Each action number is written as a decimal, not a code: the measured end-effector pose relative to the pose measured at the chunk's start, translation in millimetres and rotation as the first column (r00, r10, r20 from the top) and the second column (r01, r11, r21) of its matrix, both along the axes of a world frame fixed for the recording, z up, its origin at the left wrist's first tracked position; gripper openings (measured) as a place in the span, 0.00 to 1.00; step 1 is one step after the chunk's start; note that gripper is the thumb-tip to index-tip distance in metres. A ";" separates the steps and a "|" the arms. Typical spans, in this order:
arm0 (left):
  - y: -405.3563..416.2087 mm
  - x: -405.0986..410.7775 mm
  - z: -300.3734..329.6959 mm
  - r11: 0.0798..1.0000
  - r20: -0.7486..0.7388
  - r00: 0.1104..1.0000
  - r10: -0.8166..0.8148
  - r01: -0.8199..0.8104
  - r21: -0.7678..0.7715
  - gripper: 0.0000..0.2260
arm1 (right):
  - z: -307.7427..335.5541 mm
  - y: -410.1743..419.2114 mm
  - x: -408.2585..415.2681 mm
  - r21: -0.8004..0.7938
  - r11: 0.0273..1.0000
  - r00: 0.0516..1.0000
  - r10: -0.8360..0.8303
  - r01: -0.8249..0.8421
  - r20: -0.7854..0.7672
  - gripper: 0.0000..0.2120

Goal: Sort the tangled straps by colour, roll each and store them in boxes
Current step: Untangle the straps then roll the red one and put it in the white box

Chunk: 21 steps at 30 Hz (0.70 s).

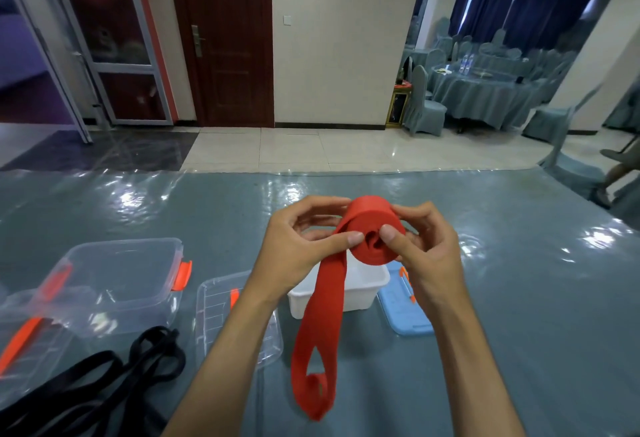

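From the head camera, both hands are raised over the blue-grey tabletop [502, 298], gripping a red strap [375, 235] that is partly wound into a roll. The left hand [304, 249] pinches the roll at its 9 o'clock side, thumb on the near face, fingers curled behind. The right hand [429, 249] grips it at 3 o'clock, thumb pressed near the roll's centre. The strap's loose end hangs from the roll toward 6 o'clock as a long doubled loop, its tip seemingly resting on the tabletop. Directly beneath the roll sits an open white box [360, 289], with a light blue lid [403, 312] just beside it at 3 o'clock. At 9 o'clock stand two clear boxes with orange latches [114, 284]. Tangled black straps [114, 377] lie at 7 o'clock.
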<state>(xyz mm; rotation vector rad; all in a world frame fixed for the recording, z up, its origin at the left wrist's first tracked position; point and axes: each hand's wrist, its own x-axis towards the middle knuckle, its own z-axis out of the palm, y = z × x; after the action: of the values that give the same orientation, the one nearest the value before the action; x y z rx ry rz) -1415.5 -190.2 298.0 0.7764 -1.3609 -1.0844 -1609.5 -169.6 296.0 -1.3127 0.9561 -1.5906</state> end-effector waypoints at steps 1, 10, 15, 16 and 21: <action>-0.8 0.6 0.7 1.000 0.014 1.000 0.019 -0.019 -0.006 0.22 | -3.4 -0.5 -0.2 0.021 1.000 1.000 0.020 -0.019 -0.017 0.15; -6.3 7.9 -17.6 0.996 0.097 0.995 -0.003 -0.006 0.093 0.18 | -0.5 0.8 0.9 -0.009 1.000 1.000 -0.025 0.025 -0.014 0.20; -5.2 10.5 -27.7 0.999 0.225 0.974 0.037 -0.038 0.001 0.05 | 6.1 -4.0 -4.6 -0.030 0.998 0.997 -0.052 0.050 -0.059 0.19; -4.9 9.2 -27.3 0.994 0.268 0.958 0.101 -0.084 -0.072 0.06 | 6.7 -3.9 -4.7 -0.036 0.998 0.997 -0.053 0.051 -0.061 0.19; -2.4 5.7 -21.8 0.884 0.384 0.824 0.417 -0.271 -0.381 0.14 | 5.4 -3.7 -8.3 -0.035 0.998 0.997 -0.057 0.055 -0.060 0.20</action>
<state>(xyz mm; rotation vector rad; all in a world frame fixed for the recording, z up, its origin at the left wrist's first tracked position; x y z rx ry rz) -1409.8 -192.6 276.3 1.0358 -1.6502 -0.3842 -1617.8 -173.3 301.4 -1.3750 1.0161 -1.6228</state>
